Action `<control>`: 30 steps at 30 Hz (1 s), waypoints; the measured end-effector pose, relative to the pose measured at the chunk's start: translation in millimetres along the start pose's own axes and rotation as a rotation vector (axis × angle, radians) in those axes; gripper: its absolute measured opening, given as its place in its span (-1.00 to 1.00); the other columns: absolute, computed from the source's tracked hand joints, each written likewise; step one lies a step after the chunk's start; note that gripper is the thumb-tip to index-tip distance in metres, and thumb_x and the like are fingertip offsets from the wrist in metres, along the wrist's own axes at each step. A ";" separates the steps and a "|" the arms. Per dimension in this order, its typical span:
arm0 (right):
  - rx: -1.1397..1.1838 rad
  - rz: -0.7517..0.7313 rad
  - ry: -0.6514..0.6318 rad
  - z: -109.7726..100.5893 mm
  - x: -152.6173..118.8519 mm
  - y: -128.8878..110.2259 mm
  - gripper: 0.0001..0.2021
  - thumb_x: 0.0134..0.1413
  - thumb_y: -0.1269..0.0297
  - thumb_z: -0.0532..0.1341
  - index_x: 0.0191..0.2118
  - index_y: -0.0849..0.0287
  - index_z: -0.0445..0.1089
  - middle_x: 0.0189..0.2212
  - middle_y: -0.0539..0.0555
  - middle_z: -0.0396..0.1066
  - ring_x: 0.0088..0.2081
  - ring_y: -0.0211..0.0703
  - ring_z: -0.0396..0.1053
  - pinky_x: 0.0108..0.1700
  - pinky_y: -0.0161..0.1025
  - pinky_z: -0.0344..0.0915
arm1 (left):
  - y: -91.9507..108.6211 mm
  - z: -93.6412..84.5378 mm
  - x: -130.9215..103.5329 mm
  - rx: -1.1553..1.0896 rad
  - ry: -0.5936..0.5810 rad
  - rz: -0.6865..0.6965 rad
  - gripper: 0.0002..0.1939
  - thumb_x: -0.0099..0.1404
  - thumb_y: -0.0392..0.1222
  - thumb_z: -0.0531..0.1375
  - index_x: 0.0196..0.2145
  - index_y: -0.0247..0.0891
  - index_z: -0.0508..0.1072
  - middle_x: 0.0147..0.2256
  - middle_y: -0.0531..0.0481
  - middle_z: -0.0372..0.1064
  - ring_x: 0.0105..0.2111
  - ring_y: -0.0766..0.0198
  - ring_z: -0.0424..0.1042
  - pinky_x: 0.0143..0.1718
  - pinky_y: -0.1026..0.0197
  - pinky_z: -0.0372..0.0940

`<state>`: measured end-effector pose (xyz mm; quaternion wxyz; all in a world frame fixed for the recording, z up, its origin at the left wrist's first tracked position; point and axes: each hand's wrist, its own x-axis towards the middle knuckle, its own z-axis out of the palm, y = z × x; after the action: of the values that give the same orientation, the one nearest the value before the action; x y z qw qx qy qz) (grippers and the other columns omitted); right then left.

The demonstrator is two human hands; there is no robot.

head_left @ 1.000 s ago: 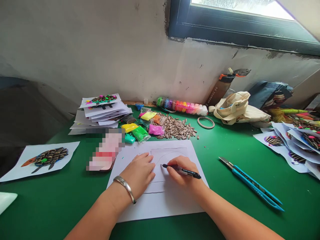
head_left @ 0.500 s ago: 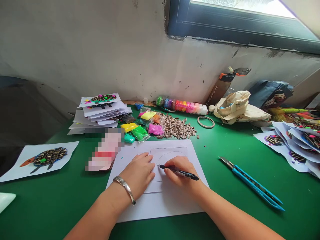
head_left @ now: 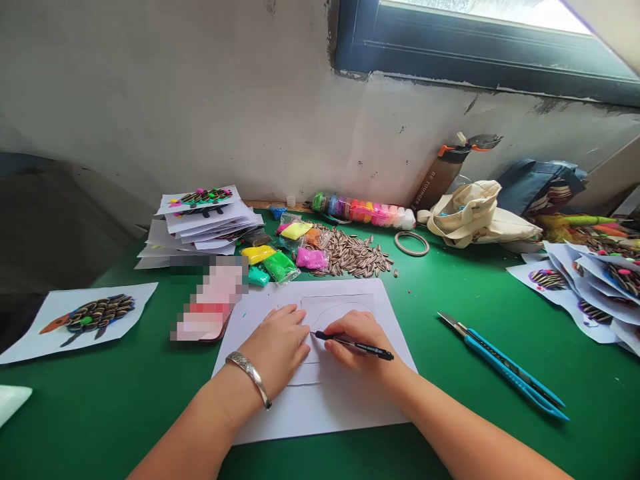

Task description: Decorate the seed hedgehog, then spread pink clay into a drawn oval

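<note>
A white sheet of paper (head_left: pixel 370 407) lies on the green table, with smaller paper on top and a thin curved line drawn near its upper right. My left hand (head_left: pixel 277 343) rests flat on the paper, fingers stretched out, a silver bracelet on the wrist. In my right hand (head_left: pixel 363 340) a black pen (head_left: pixel 367 347) is pinched, its tip at the paper close beside my left fingers. A blue utility knife (head_left: pixel 505 367) with its blade out lies to the right of the paper.
Behind the paper are bagged coloured clay (head_left: pixel 280 267), sunflower seeds (head_left: pixel 355 253) and a tape roll (head_left: pixel 411 244). Paper stacks stand at left (head_left: pixel 200 227) and right (head_left: pixel 595 293). A seed turtle picture (head_left: pixel 100 320) lies left. A bottle (head_left: pixel 443 173) and cloth bag (head_left: pixel 475 220) sit behind.
My right hand and the pen have shifted slightly left, bringing the tip nearer to my left fingers. My left hand and the paper have stayed in place.
</note>
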<state>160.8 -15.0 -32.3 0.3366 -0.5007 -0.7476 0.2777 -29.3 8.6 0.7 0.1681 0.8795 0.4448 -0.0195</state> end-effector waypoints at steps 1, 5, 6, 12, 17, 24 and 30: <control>0.012 0.019 0.009 -1.4 -0.2 -0.6 -0.94 -0.04 0.32 0.23 -0.38 0.07 0.44 -0.50 -0.05 0.48 -0.38 -0.17 0.38 -0.21 -0.19 0.16 | 0.1 0.0 -0.1 0.001 0.003 0.001 -0.78 0.27 -0.29 0.07 -0.24 -0.28 0.51 -0.01 -0.18 0.35 0.13 -0.02 0.17 0.14 -0.05 0.11; 0.047 0.084 0.055 -4.9 -0.7 -2.4 -0.91 -0.02 0.34 0.22 -0.34 0.08 0.45 -0.42 -0.01 0.51 -0.33 -0.16 0.38 -0.22 -0.22 0.18 | 0.1 0.0 -0.5 -0.003 0.022 0.010 -0.80 0.26 -0.30 0.08 -0.28 -0.28 0.52 -0.04 -0.18 0.37 0.12 -0.03 0.19 0.12 -0.05 0.14; 0.048 0.068 0.049 -4.6 -0.5 -2.2 -0.92 -0.03 0.34 0.22 -0.35 0.08 0.45 -0.44 -0.02 0.50 -0.35 -0.17 0.38 -0.22 -0.22 0.18 | 0.1 0.1 -0.5 -0.005 0.025 0.011 -0.80 0.26 -0.30 0.09 -0.28 -0.28 0.52 -0.04 -0.18 0.37 0.11 -0.03 0.19 0.12 -0.06 0.15; 0.011 0.003 0.035 1.3 1.7 1.8 -0.93 -0.02 0.32 0.23 -0.36 0.09 0.46 -0.47 -0.03 0.50 -0.38 -0.18 0.38 -0.22 -0.20 0.13 | -0.9 1.0 0.3 -0.007 0.013 0.008 -0.79 0.27 -0.30 0.08 -0.26 -0.28 0.52 -0.01 -0.18 0.35 0.13 -0.02 0.18 0.14 -0.07 0.13; -0.020 0.006 -0.023 1.2 3.6 1.0 -0.94 -0.03 0.32 0.23 -0.38 0.09 0.46 -0.50 -0.04 0.49 -0.41 -0.17 0.37 -0.25 -0.20 0.10 | -1.5 1.8 0.5 -0.007 0.005 0.008 -0.78 0.27 -0.29 0.08 -0.22 -0.29 0.51 0.01 -0.19 0.34 0.14 -0.03 0.17 0.14 -0.07 0.12; 0.020 0.012 0.013 1.2 0.8 2.4 -0.93 -0.03 0.32 0.24 -0.36 0.08 0.46 -0.48 -0.04 0.49 -0.38 -0.18 0.37 -0.21 -0.20 0.11 | -1.4 1.6 2.2 0.013 -0.007 0.008 -0.77 0.28 -0.28 0.07 -0.22 -0.28 0.51 0.02 -0.17 0.34 0.15 -0.02 0.15 0.15 -0.06 0.11; 0.019 0.013 -0.013 0.9 1.4 2.2 -0.94 -0.02 0.31 0.23 -0.37 0.08 0.45 -0.49 -0.04 0.48 -0.39 -0.17 0.37 -0.20 -0.18 0.11 | -1.4 1.6 0.2 0.011 -0.002 0.004 -0.77 0.28 -0.29 0.07 -0.22 -0.30 0.51 0.01 -0.19 0.34 0.14 -0.02 0.16 0.15 -0.04 0.11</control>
<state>160.9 -13.1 -34.2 0.3349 -0.5005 -0.7437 0.2904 -30.1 9.1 -1.3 0.1635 0.8813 0.4429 -0.0226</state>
